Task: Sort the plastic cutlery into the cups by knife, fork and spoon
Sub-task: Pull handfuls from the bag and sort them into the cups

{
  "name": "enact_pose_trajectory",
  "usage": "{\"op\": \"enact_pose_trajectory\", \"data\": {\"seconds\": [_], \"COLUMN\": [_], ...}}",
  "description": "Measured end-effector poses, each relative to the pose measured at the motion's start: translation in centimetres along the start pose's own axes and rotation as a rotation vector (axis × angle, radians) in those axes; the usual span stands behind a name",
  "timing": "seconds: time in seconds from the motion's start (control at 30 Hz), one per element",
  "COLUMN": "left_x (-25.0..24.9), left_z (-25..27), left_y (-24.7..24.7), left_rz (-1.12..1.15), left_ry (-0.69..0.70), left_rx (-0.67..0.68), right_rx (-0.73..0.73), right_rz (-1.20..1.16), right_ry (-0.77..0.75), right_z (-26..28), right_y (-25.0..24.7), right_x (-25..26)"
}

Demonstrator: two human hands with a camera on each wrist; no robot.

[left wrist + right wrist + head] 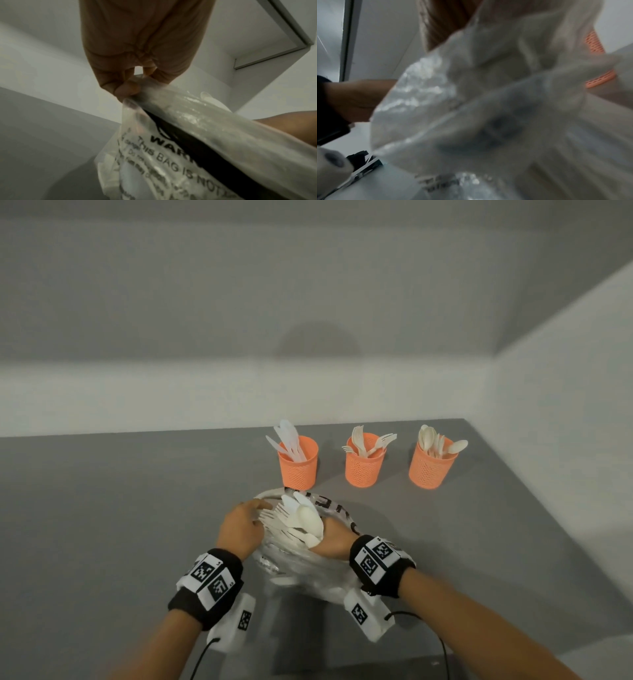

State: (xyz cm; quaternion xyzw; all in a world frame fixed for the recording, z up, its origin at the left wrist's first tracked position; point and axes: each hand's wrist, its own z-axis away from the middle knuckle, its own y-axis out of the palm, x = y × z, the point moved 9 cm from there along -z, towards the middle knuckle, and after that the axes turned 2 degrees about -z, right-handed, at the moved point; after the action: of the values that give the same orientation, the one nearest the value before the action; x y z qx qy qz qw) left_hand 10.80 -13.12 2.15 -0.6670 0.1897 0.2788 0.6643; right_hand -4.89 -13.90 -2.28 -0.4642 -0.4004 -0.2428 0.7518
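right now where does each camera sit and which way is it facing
Head: worn on the head, looking forward and down at three orange cups on the grey table; both forearms show.
Left wrist: looks along the left hand, which pinches the plastic bag edge.
Right wrist: blurred, close against the bag, right hand barely seen; the left forearm shows.
Shared: all three see the bag; head and right wrist see an orange cup.

A grey matte surface (102, 508) is seen running back into a corner formed by two plain white walls (205, 302). The rear wall is crossed by a brighter band of light low down, and a rounded shadow (318, 344) is cast on it. In the left wrist view, a grey-framed recess (274, 44) is shown overhead.
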Motion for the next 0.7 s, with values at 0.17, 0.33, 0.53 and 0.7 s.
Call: {"op": "enact_pose_trajectory", "data": {"seconds": [0.17,0.33,0.53,0.7], "left_x": [1.1,2.4,4.7,4.5], "left_z": [-1.2,-0.5,1.9,1.5], "left_y": [-3.0,-1.9,1.6,0.0], "left_rz": [0.033,0.067,0.024,0.001], "left_ry": [-0.033,-0.110,-0.252,-0.237], "left_rx": [-0.184,-0.120,0.102,0.040], "right_rx": [-0.092,-0.239,-0.213,-0.158], "right_rz": [-0.083,-0.244,-0.220,-0.194], "right_ry": [0.048,0.023,0.067,0.069], "right_z": [-1.2,-1.9,-2.3,-2.3], "right_y": [1.1,1.3,2.1,2.9], "right_x": [0.8,2.1,2.2,2.7]}}
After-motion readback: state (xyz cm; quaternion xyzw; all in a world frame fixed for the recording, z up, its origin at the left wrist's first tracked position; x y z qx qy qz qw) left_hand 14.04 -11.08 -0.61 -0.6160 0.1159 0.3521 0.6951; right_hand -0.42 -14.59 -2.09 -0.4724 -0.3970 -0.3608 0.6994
